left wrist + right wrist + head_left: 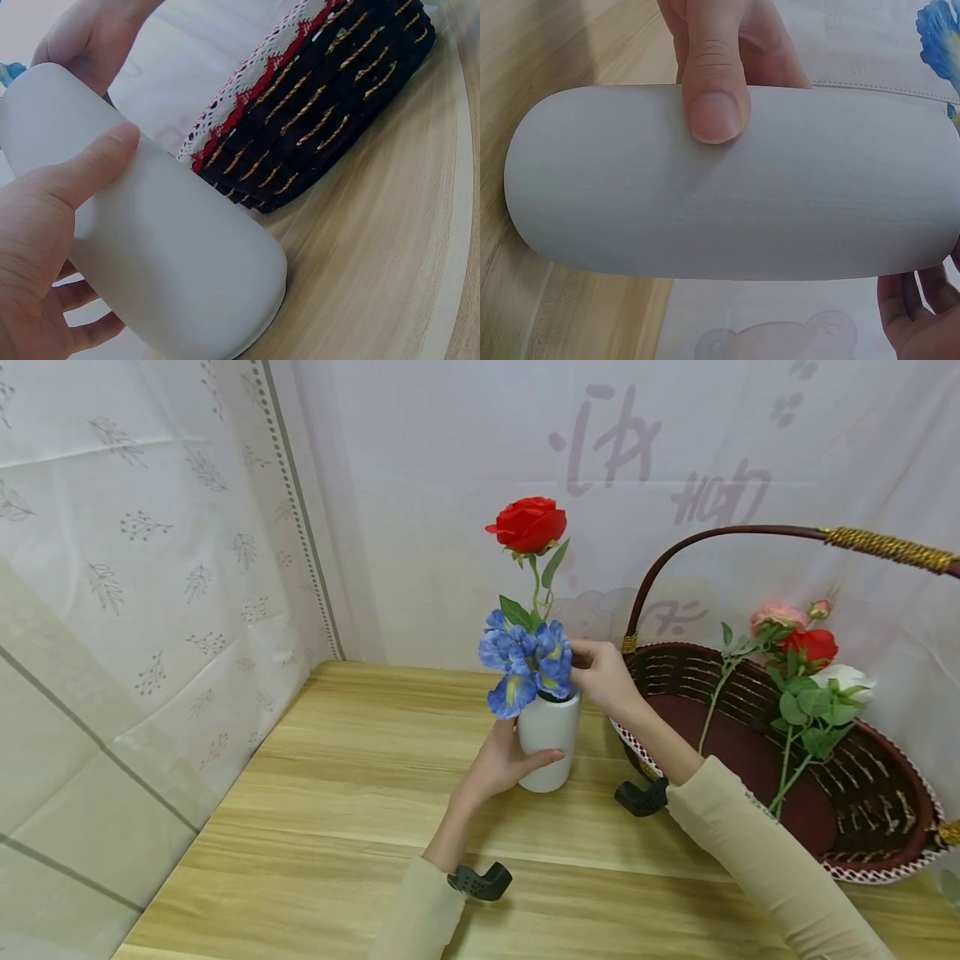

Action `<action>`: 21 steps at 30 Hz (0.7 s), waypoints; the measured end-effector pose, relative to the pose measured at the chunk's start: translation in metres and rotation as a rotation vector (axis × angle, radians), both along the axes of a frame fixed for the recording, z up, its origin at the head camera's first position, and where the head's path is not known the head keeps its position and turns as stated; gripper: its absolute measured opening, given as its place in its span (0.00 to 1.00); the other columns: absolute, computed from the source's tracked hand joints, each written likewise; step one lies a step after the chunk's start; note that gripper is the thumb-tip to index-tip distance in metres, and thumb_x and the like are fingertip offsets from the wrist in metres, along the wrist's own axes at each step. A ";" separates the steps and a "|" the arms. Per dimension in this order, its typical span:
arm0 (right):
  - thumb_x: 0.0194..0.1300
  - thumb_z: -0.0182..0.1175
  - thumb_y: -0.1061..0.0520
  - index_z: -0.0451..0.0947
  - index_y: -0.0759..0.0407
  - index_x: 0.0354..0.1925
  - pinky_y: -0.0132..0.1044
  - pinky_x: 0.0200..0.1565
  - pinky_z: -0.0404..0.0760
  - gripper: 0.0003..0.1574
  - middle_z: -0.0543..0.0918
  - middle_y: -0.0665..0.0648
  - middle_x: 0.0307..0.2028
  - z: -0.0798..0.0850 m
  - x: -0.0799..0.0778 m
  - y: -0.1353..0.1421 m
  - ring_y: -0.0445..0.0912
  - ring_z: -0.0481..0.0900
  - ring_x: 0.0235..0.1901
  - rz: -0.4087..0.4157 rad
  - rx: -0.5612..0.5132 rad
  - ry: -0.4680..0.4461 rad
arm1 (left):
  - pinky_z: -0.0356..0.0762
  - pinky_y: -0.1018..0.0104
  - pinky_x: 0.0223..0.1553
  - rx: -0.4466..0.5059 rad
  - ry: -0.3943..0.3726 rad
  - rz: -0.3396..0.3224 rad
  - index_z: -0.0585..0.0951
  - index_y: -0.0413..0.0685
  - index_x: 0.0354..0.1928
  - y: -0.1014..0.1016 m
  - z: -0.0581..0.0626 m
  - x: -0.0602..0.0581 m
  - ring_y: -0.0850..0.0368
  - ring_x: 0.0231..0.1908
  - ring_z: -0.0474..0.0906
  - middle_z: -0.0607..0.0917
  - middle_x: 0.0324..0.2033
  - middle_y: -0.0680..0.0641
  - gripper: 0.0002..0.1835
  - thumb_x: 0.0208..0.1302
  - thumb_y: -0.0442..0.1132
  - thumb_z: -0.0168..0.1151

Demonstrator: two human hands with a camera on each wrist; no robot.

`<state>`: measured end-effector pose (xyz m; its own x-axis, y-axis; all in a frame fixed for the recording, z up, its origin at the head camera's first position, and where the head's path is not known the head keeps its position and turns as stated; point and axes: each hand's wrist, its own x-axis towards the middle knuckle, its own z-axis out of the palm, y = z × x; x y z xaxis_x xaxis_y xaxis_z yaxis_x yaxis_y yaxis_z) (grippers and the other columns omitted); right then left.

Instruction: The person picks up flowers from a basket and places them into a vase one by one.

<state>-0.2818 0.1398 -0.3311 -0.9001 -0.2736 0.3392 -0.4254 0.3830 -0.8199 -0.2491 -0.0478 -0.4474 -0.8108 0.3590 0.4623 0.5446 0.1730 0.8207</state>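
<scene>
A white vase (549, 743) stands on the wooden table, holding a tall red rose (531, 525) and a blue iris-like flower (525, 660) that hangs over its rim. My left hand (504, 762) grips the vase's side, its thumb (717, 116) across the front and the other fingers round the back. At the rim, on the right, is my right hand (603, 675), its fingers bent beside the blue petals. Those petals partly hide its fingertips, so whether they pinch the flower or only touch the rim is unclear. In the right wrist view its curled fingers (900, 319) lie against the vase's top end.
To the right stands a dark woven basket (892, 793) with a lace-trimmed rim and a tall arched handle (720, 532). Inside lie a red rose (813, 646), a pink rose (778, 615) and a white rose (843, 679). Patterned curtains (420, 510) hang behind and left of the table (330, 793).
</scene>
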 end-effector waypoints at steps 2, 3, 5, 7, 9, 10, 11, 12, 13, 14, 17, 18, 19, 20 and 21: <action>0.70 0.58 0.68 0.84 0.71 0.49 0.30 0.36 0.77 0.13 0.86 0.66 0.41 0.000 0.000 0.000 0.44 0.80 0.36 0.006 -0.009 -0.001 | 0.71 0.50 0.63 -0.006 0.010 0.003 0.50 0.66 0.78 0.000 0.000 0.000 0.54 0.65 0.69 0.67 0.69 0.53 0.56 0.56 0.42 0.79; 0.69 0.58 0.68 0.84 0.71 0.46 0.31 0.35 0.76 0.11 0.86 0.64 0.38 0.000 0.000 -0.001 0.44 0.79 0.34 0.004 -0.011 0.006 | 0.71 0.49 0.63 -0.011 0.017 0.005 0.50 0.66 0.78 0.000 0.000 0.000 0.54 0.66 0.68 0.66 0.70 0.53 0.56 0.56 0.42 0.79; 0.69 0.59 0.68 0.83 0.70 0.38 0.33 0.33 0.73 0.07 0.84 0.61 0.32 -0.001 0.000 -0.001 0.44 0.75 0.30 0.005 -0.023 0.014 | 0.69 0.50 0.64 -0.018 0.025 0.009 0.50 0.67 0.78 0.000 0.000 0.000 0.56 0.67 0.66 0.66 0.70 0.54 0.56 0.57 0.43 0.78; 0.69 0.60 0.66 0.80 0.69 0.33 0.33 0.32 0.73 0.07 0.82 0.57 0.28 -0.002 -0.001 -0.001 0.43 0.74 0.27 0.010 -0.036 0.014 | 0.68 0.51 0.65 -0.021 0.033 0.008 0.50 0.68 0.79 0.001 0.000 -0.001 0.57 0.68 0.65 0.66 0.70 0.55 0.56 0.57 0.43 0.78; 0.69 0.60 0.66 0.80 0.68 0.32 0.34 0.32 0.72 0.07 0.81 0.55 0.27 -0.003 -0.001 0.000 0.44 0.73 0.27 0.016 -0.050 0.011 | 0.68 0.52 0.65 -0.025 0.031 0.009 0.49 0.69 0.78 0.001 0.000 -0.001 0.58 0.68 0.65 0.65 0.70 0.55 0.56 0.57 0.43 0.78; 0.69 0.60 0.67 0.80 0.68 0.33 0.34 0.31 0.72 0.06 0.81 0.54 0.27 -0.004 -0.001 0.000 0.44 0.73 0.27 0.022 -0.056 0.008 | 0.68 0.52 0.66 -0.025 0.025 0.009 0.49 0.70 0.78 0.001 0.000 -0.001 0.59 0.68 0.65 0.65 0.70 0.56 0.56 0.57 0.43 0.78; 0.69 0.59 0.67 0.80 0.68 0.33 0.34 0.32 0.72 0.06 0.81 0.54 0.27 -0.004 -0.001 0.000 0.44 0.73 0.27 0.025 -0.061 0.002 | 0.68 0.52 0.66 -0.027 0.025 0.009 0.49 0.70 0.78 0.001 0.000 -0.001 0.58 0.68 0.65 0.65 0.71 0.56 0.56 0.57 0.43 0.78; 0.69 0.59 0.67 0.80 0.68 0.34 0.34 0.32 0.73 0.06 0.81 0.55 0.28 -0.004 0.000 0.001 0.44 0.74 0.28 0.026 -0.062 -0.004 | 0.68 0.52 0.65 -0.029 0.021 0.009 0.49 0.70 0.78 0.001 0.000 -0.001 0.58 0.68 0.65 0.65 0.71 0.56 0.56 0.57 0.43 0.78; 0.69 0.59 0.66 0.81 0.68 0.35 0.34 0.32 0.73 0.06 0.82 0.55 0.29 -0.004 0.000 0.001 0.45 0.74 0.28 0.028 -0.064 -0.011 | 0.68 0.51 0.65 -0.029 0.020 0.010 0.49 0.69 0.78 0.001 0.001 0.000 0.57 0.68 0.65 0.65 0.71 0.55 0.56 0.57 0.43 0.78; 0.70 0.59 0.66 0.81 0.68 0.36 0.34 0.33 0.74 0.06 0.83 0.56 0.30 -0.005 0.000 0.002 0.45 0.75 0.30 0.029 -0.061 -0.017 | 0.68 0.51 0.65 -0.031 0.019 0.014 0.49 0.68 0.79 0.001 0.001 0.001 0.57 0.68 0.65 0.65 0.71 0.54 0.56 0.57 0.43 0.78; 0.71 0.59 0.63 0.82 0.68 0.40 0.34 0.35 0.75 0.08 0.84 0.59 0.35 -0.005 0.001 0.004 0.45 0.77 0.33 0.027 -0.054 -0.034 | 0.70 0.48 0.63 -0.017 0.023 0.020 0.51 0.61 0.79 0.001 0.008 0.007 0.53 0.67 0.67 0.66 0.70 0.50 0.56 0.56 0.39 0.79; 0.72 0.59 0.62 0.82 0.68 0.42 0.34 0.35 0.75 0.08 0.85 0.60 0.36 -0.005 0.001 0.005 0.45 0.77 0.34 0.027 -0.047 -0.035 | 0.70 0.47 0.63 -0.006 0.022 0.017 0.52 0.59 0.79 0.001 0.012 0.010 0.51 0.67 0.67 0.67 0.70 0.49 0.55 0.56 0.38 0.79; 0.72 0.59 0.62 0.83 0.68 0.44 0.34 0.36 0.75 0.10 0.85 0.61 0.38 -0.006 0.001 0.006 0.45 0.77 0.35 0.029 -0.042 -0.037 | 0.70 0.47 0.63 0.003 0.025 0.015 0.52 0.56 0.78 0.001 0.016 0.013 0.50 0.67 0.67 0.67 0.70 0.47 0.55 0.56 0.36 0.79; 0.73 0.59 0.62 0.83 0.68 0.46 0.34 0.36 0.74 0.11 0.85 0.62 0.40 -0.006 0.001 0.007 0.45 0.77 0.35 0.031 -0.036 -0.037 | 0.70 0.46 0.64 0.011 0.028 0.013 0.53 0.54 0.78 0.001 0.020 0.016 0.49 0.67 0.67 0.68 0.70 0.46 0.55 0.56 0.35 0.78; 0.73 0.58 0.63 0.83 0.68 0.49 0.34 0.36 0.75 0.12 0.85 0.63 0.42 -0.007 0.001 0.008 0.45 0.78 0.36 0.032 -0.031 -0.038 | 0.69 0.46 0.64 0.019 0.033 0.007 0.54 0.52 0.78 0.000 0.025 0.018 0.48 0.67 0.67 0.68 0.70 0.45 0.54 0.55 0.33 0.78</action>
